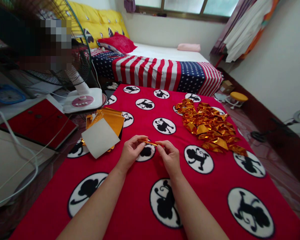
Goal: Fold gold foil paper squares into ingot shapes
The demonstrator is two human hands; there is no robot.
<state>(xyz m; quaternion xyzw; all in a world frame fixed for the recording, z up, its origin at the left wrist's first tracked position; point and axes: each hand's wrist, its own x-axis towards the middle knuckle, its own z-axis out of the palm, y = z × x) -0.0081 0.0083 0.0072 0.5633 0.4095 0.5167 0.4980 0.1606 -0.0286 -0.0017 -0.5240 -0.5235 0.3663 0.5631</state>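
Note:
A narrow strip of folded gold foil paper (149, 142) spans the gap between my hands, just above the red cloth. Its left end is pinched by my left hand (132, 150), and its right end by my right hand (169, 156). To the left lies a stack of gold foil sheets (112, 120), topped by one sheet with its pale side up (100, 138). Over on the right, several folded gold foil pieces (206, 125) lie heaped in rows.
A red cloth with monkey prints (130, 210) covers the table. On the left are a fan (83, 100) and a red panel (40, 121). Behind the table stands a bed with a flag-patterned cover (150, 71); a yellow stool (238, 96) is at the right.

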